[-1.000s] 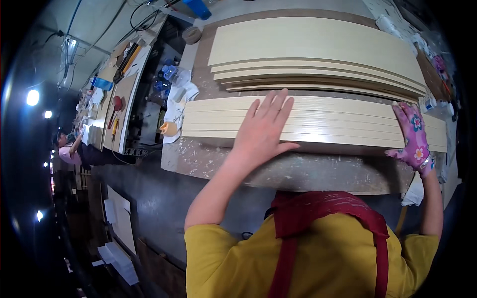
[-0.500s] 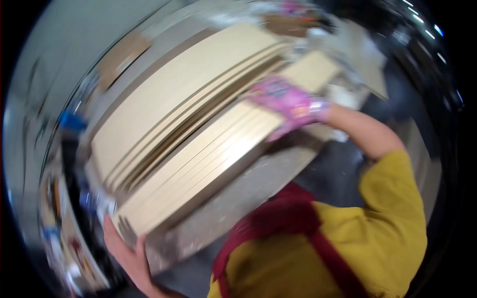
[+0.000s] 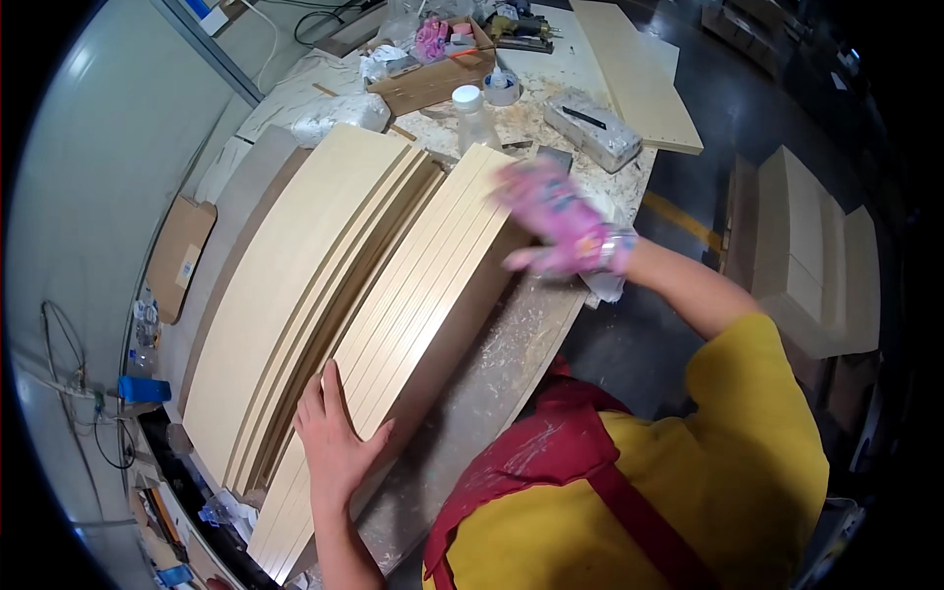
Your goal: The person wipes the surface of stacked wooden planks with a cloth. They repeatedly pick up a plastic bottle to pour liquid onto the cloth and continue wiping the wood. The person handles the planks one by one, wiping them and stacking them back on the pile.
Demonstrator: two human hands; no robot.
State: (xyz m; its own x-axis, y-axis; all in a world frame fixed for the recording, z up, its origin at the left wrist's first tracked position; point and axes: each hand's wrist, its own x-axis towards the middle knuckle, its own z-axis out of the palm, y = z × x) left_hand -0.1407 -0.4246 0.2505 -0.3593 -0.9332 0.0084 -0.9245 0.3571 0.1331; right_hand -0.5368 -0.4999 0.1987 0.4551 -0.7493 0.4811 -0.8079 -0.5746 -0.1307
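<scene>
A row of pale boards (image 3: pixel 408 280), set on edge and pressed side by side, runs from lower left to upper middle. My bare left hand (image 3: pixel 336 438) lies on its top edges, fingers stretched out and thumb apart toward the near side. At the far end is my right hand (image 3: pixel 559 216), in a pink patterned glove and blurred by motion. Its fingers reach over the end's corner with the thumb held apart; whether they touch the wood is unclear. Wider curved pale panels (image 3: pixel 295 275) lie stacked just left of the row.
Past the row stand a white-capped bottle (image 3: pixel 476 120), a tape roll (image 3: pixel 501 90) and a wrapped block (image 3: pixel 593 133) with a dark cutter on it. A cardboard box (image 3: pixel 433 84) of odds and ends sits farther back. Stacked panels (image 3: pixel 811 251) rest at right beyond the worktable (image 3: pixel 506 339).
The view has turned. My left hand has gone from the row's near end to its top, farther along. My right hand has shifted to the far end.
</scene>
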